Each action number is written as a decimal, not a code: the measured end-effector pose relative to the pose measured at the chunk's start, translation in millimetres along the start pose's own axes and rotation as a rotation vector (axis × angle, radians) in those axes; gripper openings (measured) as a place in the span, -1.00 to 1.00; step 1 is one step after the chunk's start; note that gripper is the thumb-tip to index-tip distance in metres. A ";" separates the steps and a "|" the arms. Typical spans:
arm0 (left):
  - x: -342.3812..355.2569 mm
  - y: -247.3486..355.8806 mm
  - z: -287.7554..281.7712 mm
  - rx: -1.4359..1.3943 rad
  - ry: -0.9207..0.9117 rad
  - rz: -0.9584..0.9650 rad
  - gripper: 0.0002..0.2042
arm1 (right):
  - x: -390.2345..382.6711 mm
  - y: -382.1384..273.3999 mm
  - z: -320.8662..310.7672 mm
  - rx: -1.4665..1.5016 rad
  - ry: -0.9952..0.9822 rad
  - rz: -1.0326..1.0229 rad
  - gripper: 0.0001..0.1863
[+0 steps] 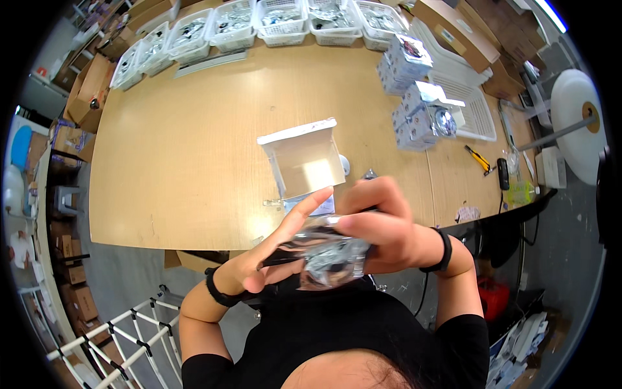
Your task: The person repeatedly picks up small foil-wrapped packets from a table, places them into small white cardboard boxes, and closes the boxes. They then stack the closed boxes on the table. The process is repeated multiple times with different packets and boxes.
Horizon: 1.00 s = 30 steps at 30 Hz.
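Silvery foil pouch (330,251): crinkled, reflective, held close to the body below the near edge of the surface (194,162), between both hands. Contents not discernible.

Right hand (382,223): grip closed over the pouch's upper right side, fingers curled across the top, thumb underneath. Black band on that wrist.

Left hand (278,249): fingers extended nearly flat, pressed along the pouch's left side and underside, index fingertip pointing up toward the open box; grip narrow, steadying the pouch rather than wrapped round it. Black band on that wrist as well.

Open white box (304,159): upright on the wooden surface just beyond the hands, lid flap raised at the back, pale interior in view. Small clear and white items at its base, too small to identify.

Stack of small printed cartons (414,97): right of the open box, well apart from it, one carton open at the top with a shiny round part showing.

White slatted tray (476,117): just behind the cartons, to their right.

Row of white baskets (259,23): along the far edge of the surface, filled with silvery bagged items.

Yellow-and-black tool (478,159): at the right end of the surface, beside a dark handheld object.

Brown cardboard boxes (91,91): off the left end of the surface.
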<state>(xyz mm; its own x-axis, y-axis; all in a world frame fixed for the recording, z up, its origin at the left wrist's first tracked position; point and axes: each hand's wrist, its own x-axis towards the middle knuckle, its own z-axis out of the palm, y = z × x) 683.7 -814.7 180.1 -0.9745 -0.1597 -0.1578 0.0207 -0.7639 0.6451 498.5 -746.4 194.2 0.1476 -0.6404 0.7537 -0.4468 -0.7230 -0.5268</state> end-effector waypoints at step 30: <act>-2.0 -42.3 -44.1 0.542 0.279 0.398 -0.33 | 3.1 4.9 22.6 -0.054 -0.150 0.511 -0.18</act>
<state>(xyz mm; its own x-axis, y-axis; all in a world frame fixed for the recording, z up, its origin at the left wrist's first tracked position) 694.6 -809.7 120.1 -0.8214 -0.5696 0.0284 0.1779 -0.2087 0.9617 516.7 -757.8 185.1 0.0221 -0.9404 0.3393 -0.5388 -0.2971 -0.7883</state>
